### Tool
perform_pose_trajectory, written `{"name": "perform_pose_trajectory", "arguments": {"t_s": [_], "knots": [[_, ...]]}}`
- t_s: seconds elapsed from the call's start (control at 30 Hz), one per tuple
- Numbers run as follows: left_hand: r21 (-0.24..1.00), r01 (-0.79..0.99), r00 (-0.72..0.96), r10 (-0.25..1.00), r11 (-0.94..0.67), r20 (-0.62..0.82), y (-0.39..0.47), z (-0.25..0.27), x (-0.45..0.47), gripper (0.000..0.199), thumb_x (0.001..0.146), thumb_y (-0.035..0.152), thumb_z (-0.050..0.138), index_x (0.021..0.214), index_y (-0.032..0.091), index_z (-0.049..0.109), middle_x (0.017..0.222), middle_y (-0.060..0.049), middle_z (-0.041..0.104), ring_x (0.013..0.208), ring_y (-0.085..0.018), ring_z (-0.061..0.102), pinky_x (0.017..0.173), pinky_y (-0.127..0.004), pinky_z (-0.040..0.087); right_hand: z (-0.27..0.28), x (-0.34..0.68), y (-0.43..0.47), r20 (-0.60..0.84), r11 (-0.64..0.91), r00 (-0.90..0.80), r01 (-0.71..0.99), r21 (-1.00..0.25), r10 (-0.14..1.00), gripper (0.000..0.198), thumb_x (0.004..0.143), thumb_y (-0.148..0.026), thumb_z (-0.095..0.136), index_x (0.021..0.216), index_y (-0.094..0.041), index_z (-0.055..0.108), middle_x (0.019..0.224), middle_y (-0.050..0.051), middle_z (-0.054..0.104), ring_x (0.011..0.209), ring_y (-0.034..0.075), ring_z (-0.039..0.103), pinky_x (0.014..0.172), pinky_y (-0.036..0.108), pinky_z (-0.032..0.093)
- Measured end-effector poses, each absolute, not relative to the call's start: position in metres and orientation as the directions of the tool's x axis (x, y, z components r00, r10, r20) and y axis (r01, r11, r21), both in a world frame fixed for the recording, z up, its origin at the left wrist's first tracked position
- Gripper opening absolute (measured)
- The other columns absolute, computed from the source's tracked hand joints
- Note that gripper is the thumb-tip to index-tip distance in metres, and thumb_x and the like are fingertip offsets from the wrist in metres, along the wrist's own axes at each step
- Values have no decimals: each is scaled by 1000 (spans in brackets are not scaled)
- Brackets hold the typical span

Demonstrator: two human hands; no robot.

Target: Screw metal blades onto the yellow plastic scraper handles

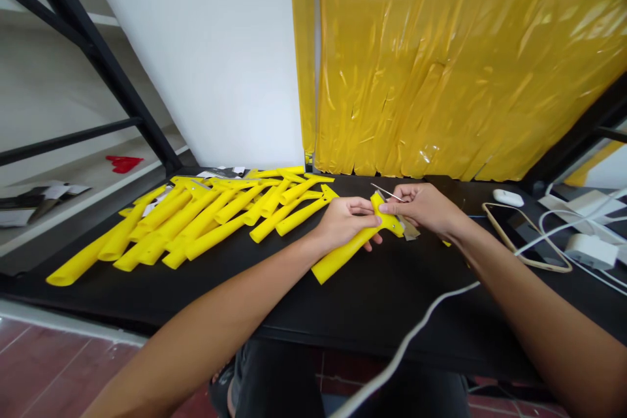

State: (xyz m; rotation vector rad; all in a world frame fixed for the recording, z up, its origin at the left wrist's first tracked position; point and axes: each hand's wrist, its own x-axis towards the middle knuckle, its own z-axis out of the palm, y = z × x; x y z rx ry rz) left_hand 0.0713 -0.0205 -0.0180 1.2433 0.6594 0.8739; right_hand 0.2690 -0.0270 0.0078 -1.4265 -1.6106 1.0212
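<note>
My left hand (344, 225) is closed around a yellow plastic scraper (339, 258), whose wide hollow handle end points toward me. A silvery metal blade or plate (409, 230) shows at the scraper's head, partly hidden by fingers. My right hand (422, 208) is at that head, its thumb pressed on the yellow plastic. From its pinched fingers a thin metal rod (386, 192) sticks out to the left; its exact kind cannot be made out. To the left of my hands, several similar yellow scrapers (198, 222) lie in an overlapping pile on the black tabletop (392, 300).
At right lie a phone (526, 235), a white earbud case (508, 197), a white charger (591, 251) and tangled cables. A white cable (416, 333) crosses the table's front edge. Yellow plastic sheeting (441, 65) and a white panel (210, 52) stand behind. A red object (124, 164) sits on the left shelf.
</note>
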Motion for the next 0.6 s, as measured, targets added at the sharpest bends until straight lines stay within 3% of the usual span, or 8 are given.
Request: {"name": "perform_pose_trajectory", "arguments": {"t_s": [0.17, 0.3, 0.37, 0.43, 0.6], "knots": [[978, -195, 578, 814, 75, 53, -16, -20, 69, 21, 75, 15, 80, 88, 11, 63, 86, -7, 70, 56, -21, 72, 41, -28, 56, 8, 272, -26, 34, 92, -132, 467, -879, 991, 47, 63, -58, 86, 65, -20, 59, 45, -7, 47, 43, 7, 35, 44, 23, 23], [963, -235, 506, 863, 130, 7, -13, -17, 69, 21, 76, 9, 77, 91, 11, 61, 75, -5, 70, 55, -23, 72, 40, -29, 56, 6, 272, -24, 271, 303, -139, 516, -801, 953, 38, 78, -57, 76, 86, -20, 69, 68, 0, 66, 59, 14, 56, 54, 26, 42], [958, -249, 451, 892, 141, -14, -10, -15, 68, 22, 77, 8, 77, 91, 10, 61, 74, -6, 71, 56, -23, 72, 41, -29, 57, 7, 273, -23, 431, 432, -148, 576, -694, 890, 33, 92, -52, 62, 97, -21, 72, 90, 6, 75, 79, 20, 67, 71, 32, 51], [957, -257, 394, 919, 132, -21, -7, -14, 66, 19, 78, 6, 75, 91, 10, 61, 72, -6, 71, 55, -22, 72, 43, -29, 57, 9, 275, -25, 545, 530, -206, 651, -544, 813, 32, 99, -42, 52, 105, -21, 74, 104, 9, 77, 93, 23, 70, 84, 36, 53], [955, -271, 288, 957, 121, -40, -1, -13, 62, 14, 81, 2, 69, 91, 8, 62, 72, -7, 71, 55, -21, 72, 43, -28, 57, 13, 276, -30, 603, 643, -397, 718, -265, 692, 33, 100, -29, 49, 115, -21, 77, 99, 9, 78, 86, 22, 72, 80, 34, 54]]}}
